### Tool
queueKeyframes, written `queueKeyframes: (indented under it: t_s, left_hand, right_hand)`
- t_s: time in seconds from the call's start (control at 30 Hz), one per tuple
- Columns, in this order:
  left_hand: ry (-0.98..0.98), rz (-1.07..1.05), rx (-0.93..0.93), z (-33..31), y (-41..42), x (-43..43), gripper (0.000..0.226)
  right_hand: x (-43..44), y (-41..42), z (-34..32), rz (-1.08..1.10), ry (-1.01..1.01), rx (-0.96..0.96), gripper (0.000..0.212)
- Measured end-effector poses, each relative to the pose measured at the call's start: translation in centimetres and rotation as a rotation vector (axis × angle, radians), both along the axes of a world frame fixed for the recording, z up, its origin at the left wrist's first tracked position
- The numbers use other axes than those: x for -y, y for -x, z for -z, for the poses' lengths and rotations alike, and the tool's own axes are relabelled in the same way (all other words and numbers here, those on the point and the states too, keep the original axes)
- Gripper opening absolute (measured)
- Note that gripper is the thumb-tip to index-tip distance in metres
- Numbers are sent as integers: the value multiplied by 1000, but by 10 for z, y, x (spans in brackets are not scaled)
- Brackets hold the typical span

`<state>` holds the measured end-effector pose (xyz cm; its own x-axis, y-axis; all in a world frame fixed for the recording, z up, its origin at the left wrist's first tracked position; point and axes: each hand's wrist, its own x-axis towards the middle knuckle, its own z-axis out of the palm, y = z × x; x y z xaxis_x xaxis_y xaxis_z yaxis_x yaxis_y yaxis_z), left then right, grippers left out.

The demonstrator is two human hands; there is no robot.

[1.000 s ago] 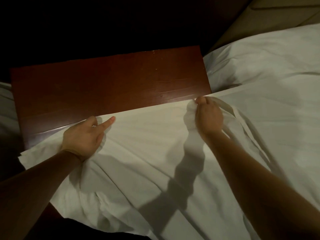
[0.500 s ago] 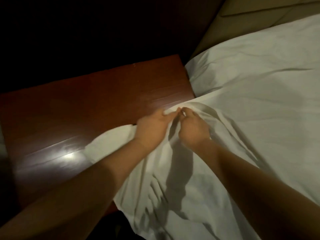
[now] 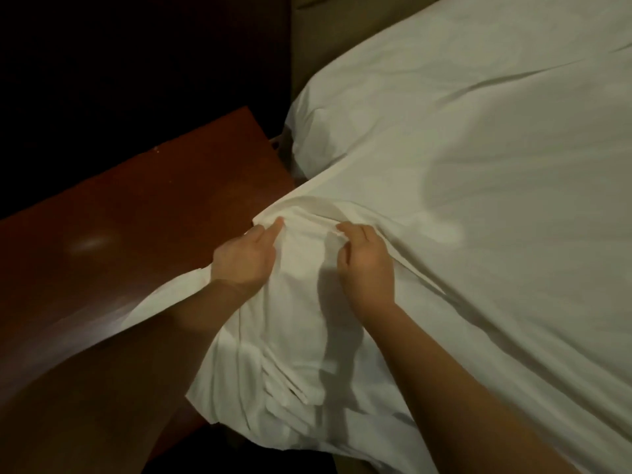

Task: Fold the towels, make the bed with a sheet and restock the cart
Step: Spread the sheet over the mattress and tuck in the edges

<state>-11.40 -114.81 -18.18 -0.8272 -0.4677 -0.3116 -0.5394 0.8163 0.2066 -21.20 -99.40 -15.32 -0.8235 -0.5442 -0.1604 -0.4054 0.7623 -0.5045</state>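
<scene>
Head view: the sheet (image 3: 478, 234) is pinched by left grip (image 3: 244, 258) and right grip (image 3: 367, 265) mid bed-making; tucking is likely needed next.

Sheet (image 3: 444, 200) – matt creased cloth; nightstand (image 3: 119, 217) – glossy wood.

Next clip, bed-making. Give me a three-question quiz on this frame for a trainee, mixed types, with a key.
1. True or false: the left hand lies flat on the wooden table, clear of the sheet.
2. What does the right hand grip? A) a pillow B) a bunched fold of the sheet C) a towel
3. Fill in: on the person's left, the sheet's loose end lies over the ____.
Key: 1 false, it pinches the sheet; 2 B; 3 wooden table.
</scene>
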Motion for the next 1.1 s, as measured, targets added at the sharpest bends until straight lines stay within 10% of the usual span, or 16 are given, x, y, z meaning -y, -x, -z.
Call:
queueKeyframes:
  t_s: [0.23,1.1]
  left_hand:
    - [17,-6,-43,13,-4,6,47]
    - [-49,109,-230,26,-5,25,47]
  right_hand:
    - [-53,1,9,347,-75,-98,26]
    - [-98,25,-29,336,-345,-164,21]
